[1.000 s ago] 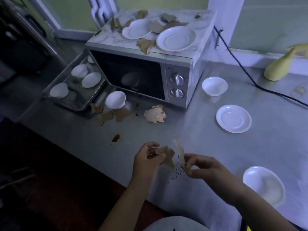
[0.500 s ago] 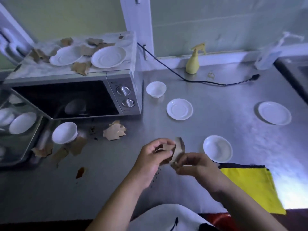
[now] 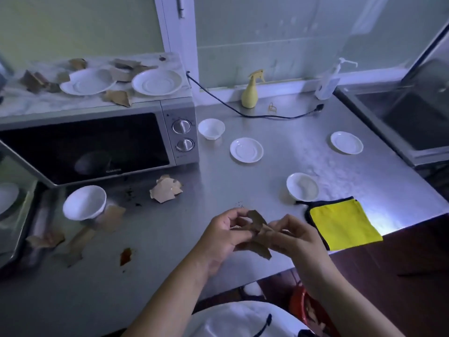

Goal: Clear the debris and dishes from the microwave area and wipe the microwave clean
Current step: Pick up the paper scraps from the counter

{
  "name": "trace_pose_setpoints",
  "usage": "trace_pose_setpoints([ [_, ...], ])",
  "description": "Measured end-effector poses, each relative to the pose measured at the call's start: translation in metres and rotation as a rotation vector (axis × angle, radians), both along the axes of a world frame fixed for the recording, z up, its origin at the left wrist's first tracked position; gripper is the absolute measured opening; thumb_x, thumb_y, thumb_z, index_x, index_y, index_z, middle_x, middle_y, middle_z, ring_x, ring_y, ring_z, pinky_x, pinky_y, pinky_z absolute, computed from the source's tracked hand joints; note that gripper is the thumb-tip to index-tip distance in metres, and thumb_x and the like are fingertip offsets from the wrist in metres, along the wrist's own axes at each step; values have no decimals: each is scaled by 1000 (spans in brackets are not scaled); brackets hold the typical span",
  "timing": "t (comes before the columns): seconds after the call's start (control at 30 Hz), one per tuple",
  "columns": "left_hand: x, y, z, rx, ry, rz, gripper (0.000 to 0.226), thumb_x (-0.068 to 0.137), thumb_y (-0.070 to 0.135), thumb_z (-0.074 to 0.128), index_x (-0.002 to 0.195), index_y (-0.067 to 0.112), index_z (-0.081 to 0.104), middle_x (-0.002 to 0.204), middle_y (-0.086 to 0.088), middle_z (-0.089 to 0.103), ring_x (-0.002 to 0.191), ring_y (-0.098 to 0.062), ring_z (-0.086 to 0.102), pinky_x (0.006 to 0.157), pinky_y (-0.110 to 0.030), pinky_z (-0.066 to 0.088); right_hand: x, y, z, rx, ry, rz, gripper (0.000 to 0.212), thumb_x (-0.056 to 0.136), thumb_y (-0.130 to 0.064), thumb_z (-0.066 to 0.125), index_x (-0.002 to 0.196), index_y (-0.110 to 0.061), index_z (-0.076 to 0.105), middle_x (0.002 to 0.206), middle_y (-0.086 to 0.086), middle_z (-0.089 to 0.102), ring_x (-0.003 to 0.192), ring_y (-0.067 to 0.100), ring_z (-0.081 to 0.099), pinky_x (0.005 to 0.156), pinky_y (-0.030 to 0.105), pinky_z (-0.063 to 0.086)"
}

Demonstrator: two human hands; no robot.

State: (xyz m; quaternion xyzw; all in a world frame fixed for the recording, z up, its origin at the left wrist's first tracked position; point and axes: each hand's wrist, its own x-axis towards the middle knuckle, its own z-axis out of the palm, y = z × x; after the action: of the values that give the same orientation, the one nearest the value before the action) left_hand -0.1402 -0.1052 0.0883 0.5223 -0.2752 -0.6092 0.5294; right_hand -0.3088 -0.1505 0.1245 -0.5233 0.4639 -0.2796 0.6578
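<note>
Both hands are up over the front part of the shiny steel counter (image 3: 218,276). The left hand (image 3: 223,237) and the right hand (image 3: 296,239) each pinch the brown scraps (image 3: 256,220) between thumb and curled fingers. The scraps are thin and torn, with jagged edges, like bits of card. Tiny dark crumbs (image 3: 240,203) dot the steel just past the hands.

The microwave (image 3: 97,147) sits at the back left. It is a grey box with a dark glass front and two round knobs (image 3: 181,126). On its pale, marble-look top lie two round white plates (image 3: 157,81), with more torn brown pieces (image 3: 119,98) around them. In front of it a big white bowl (image 3: 83,203) stands among flat brown bits, and a crumpled tan pile (image 3: 166,189) lies near. A small reddish stain (image 3: 125,256) marks the steel.

To the right of the microwave sit a little bowl (image 3: 211,128), a saucer (image 3: 246,150), a near bowl (image 3: 302,187) and a far saucer (image 3: 346,142), all white and smooth. A soft yellow cloth (image 3: 342,223) with a black edge lies just beside the near bowl. A yellow spray bottle (image 3: 249,93) stands by the wall, and a black cord (image 3: 243,113) curls past it.
</note>
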Motion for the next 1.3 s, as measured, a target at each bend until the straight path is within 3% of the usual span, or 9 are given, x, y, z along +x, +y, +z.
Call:
trace_pose_setpoints([
  [0.1,-9,20,-9,21,43,-105,29,83,-10,69,110,-2,69,108,-37,63,93,-48,68,86,-57,58,-5,29,-13,-9,50,-127,21,81,6,73,70,-6,60,73,19,71,66,27,68,60,36,56],
  [0.27,-35,34,-16,91,120,-205,28,83,-14,66,101,6,72,87,-15,68,78,-21,69,73,-33,60,-30,62,-23,-42,139,-308,17,85,12,68,83,0,57,72,27,61,66,30,60,64,49,48],
  [0.4,-59,30,-12,126,126,-296,29,86,-10,64,113,-2,67,95,-18,66,83,-24,67,78,-36,61,-55,70,-26,-17,123,-396,21,85,13,67,96,-4,63,74,10,69,68,29,67,66,49,54],
  [0.6,-108,18,-10,147,-43,-296,48,79,-19,64,116,12,62,93,-17,68,88,-30,67,92,-52,56,-95,63,-37,-27,135,-438,23,81,12,72,98,-3,68,85,19,72,80,38,71,71,52,58],
  [0.67,-126,13,-16,168,-89,-248,48,75,-18,66,114,10,63,88,-15,70,86,-32,67,87,-52,58,-113,58,-42,73,73,-400,23,80,15,71,100,2,68,87,25,72,75,36,69,67,44,57],
  [0.8,-168,9,-29,197,-148,-265,37,71,-13,69,100,12,70,85,-13,76,79,-25,74,67,-32,59,-162,52,-59,311,-88,-400,18,81,18,68,97,11,65,89,30,69,77,36,67,68,38,58],
  [1.0,-241,3,-63,338,-201,-368,45,77,-18,65,81,26,74,84,-10,77,74,-16,73,64,-23,55,-232,61,-110,543,-145,-473,20,76,18,71,77,-2,68,69,15,63,59,20,64,52,25,52],
  [1.1,-269,-3,-92,440,-214,-433,35,81,-13,65,83,22,74,86,-9,76,77,-17,73,66,-22,54,-261,63,-146,617,-152,-509,24,78,13,72,73,-10,73,74,15,64,64,21,64,59,27,55],
  [1.3,-324,-26,-191,657,-117,-438,31,85,-14,63,109,5,62,92,-11,77,81,-18,75,64,-21,55,-312,55,-243,886,-256,-560,8,90,-9,68,97,-11,68,89,7,70,83,17,68,83,36,57],
])
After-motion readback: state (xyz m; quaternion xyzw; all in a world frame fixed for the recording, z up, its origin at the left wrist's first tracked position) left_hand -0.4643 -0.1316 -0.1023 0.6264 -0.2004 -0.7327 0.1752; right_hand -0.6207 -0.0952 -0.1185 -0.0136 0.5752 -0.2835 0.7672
